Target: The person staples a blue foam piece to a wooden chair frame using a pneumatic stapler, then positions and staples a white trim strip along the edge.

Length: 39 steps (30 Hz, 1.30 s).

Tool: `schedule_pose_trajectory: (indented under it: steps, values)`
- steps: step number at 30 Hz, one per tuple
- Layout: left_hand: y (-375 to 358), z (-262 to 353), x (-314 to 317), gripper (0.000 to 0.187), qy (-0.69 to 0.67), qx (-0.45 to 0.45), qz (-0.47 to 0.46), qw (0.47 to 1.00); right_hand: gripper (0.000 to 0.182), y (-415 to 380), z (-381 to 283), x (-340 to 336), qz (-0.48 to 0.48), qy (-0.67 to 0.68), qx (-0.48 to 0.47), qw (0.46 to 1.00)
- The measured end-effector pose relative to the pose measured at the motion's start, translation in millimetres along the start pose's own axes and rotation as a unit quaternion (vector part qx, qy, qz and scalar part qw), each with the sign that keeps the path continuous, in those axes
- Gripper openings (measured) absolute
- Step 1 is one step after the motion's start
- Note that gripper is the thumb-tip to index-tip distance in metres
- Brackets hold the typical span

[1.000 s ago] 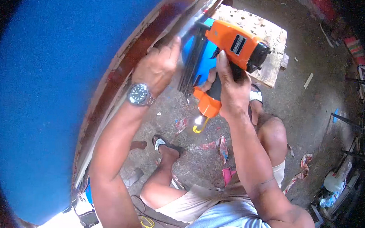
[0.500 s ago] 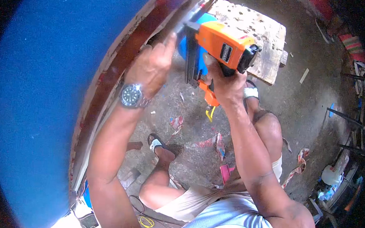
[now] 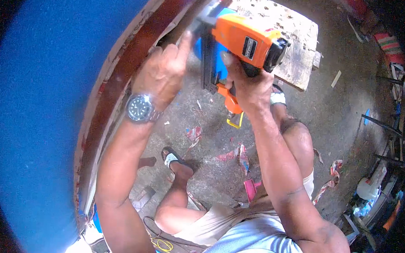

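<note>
An orange and black nail gun [image 3: 239, 39] is held in my right hand [image 3: 250, 85], its nose against the frame edge at the top. My left hand [image 3: 161, 74], with a watch on the wrist, rests at the brown wooden frame [image 3: 123, 60]. Its index finger points out toward the tool's nose; the other fingers are partly curled, and whatever lies under them is hidden. Blue fabric [image 3: 44, 95] covers the large panel on the left. Below the tool hangs a yellow piece [image 3: 234, 123] by its orange handle end.
A worn wooden board [image 3: 298, 44] stands behind the tool. Scraps of printed cloth [image 3: 242, 158] and a pink object [image 3: 251, 189] lie on the concrete floor [image 3: 211, 136]. A yellow hose [image 3: 162, 244] is coiled at the bottom. Clutter lines the right side.
My left hand and the nail gun have shifted slightly up and left along the frame. The view has moved a little too.
</note>
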<state>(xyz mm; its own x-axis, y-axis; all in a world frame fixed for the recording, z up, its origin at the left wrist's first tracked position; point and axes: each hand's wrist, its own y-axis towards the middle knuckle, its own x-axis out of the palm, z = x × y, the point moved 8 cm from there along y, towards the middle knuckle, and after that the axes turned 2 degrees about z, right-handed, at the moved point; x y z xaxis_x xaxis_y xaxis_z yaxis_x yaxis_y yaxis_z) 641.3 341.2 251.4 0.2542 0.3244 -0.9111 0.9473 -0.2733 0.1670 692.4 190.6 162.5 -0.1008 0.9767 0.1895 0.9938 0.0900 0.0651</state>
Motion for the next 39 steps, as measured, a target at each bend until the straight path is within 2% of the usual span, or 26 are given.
schedule_pose_trajectory:
  steps: [9,13,15,18,20,21,26,29,34,36,38,39]
  values:
    - [1,1,0,0.062,0.02,0.0,0.002,1.0,0.03,0,2,3,-0.007,0.027,0.09,0.996]
    - [-1,1,-4,0.061,0.019,-0.002,0.011,1.0,0.027,1,4,0,-0.024,-0.07,0.119,0.99]
    - [-2,0,-3,0.06,0.017,-0.009,0.016,1.0,0.034,0,2,0,-0.018,-0.015,0.063,0.998]
    - [-9,-1,-6,0.058,0.027,-0.01,0.017,0.999,0.038,-8,5,2,-0.043,-0.008,0.064,0.997]
    - [-17,-2,-5,0.058,0.011,-0.015,0.003,1.0,0.04,-14,9,6,-0.078,-0.021,0.112,0.99]
    - [-19,-3,-6,0.06,0.002,-0.022,0.01,1.0,0.043,-16,7,6,-0.091,-0.019,0.165,0.982]
    - [-21,-7,-7,0.064,-0.021,-0.051,0.011,0.998,0.043,-17,12,4,-0.071,0.06,0.068,0.993]
    - [-20,-4,-7,0.055,-0.001,-0.032,-0.008,0.999,0.043,-15,14,4,-0.074,0.043,0.066,0.994]
    - [-20,-4,-7,0.055,-0.013,-0.034,-0.009,0.999,0.034,-15,9,8,-0.08,0.03,0.044,0.995]
    - [-20,-5,-7,0.055,-0.012,-0.033,-0.007,0.999,0.035,-13,12,9,-0.061,0.016,-0.007,0.998]
    - [-19,-2,-10,0.055,-0.003,-0.025,-0.003,1.0,0.039,-17,19,7,-0.068,0.009,0.024,0.997]
    - [-19,-2,-9,0.055,0.001,-0.024,-0.001,1.0,0.043,-18,18,6,-0.085,0.01,0.078,0.993]
